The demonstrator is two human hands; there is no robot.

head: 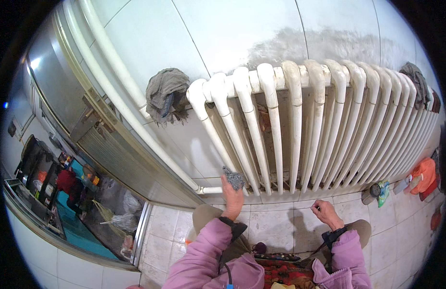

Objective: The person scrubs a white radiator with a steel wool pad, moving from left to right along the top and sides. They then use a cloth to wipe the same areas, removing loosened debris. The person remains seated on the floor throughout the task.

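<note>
My left hand (232, 199) holds a grey steel wool scourer (234, 178) against the lower part of the leftmost column of a white cast-iron radiator (268, 144). The radiator's columns run from the middle of the view to the far right, and brownish grime marks several of them. Over my right knee, my right hand (324, 212) is loosely curled, with no object visible in it. It is apart from the radiator. A grey rag (167, 90) hangs at the radiator's upper left end, and another dark grey cloth (416, 83) is draped over its top at the right.
White pipes (111, 97) run down the tiled wall beside a metal-framed door (111, 144). Through the doorway, bags (125, 220) lie on the floor. A dark cylindrical container (370, 194) and an orange bag (423, 175) stand below the radiator's right part. Dark soot stains the wall above.
</note>
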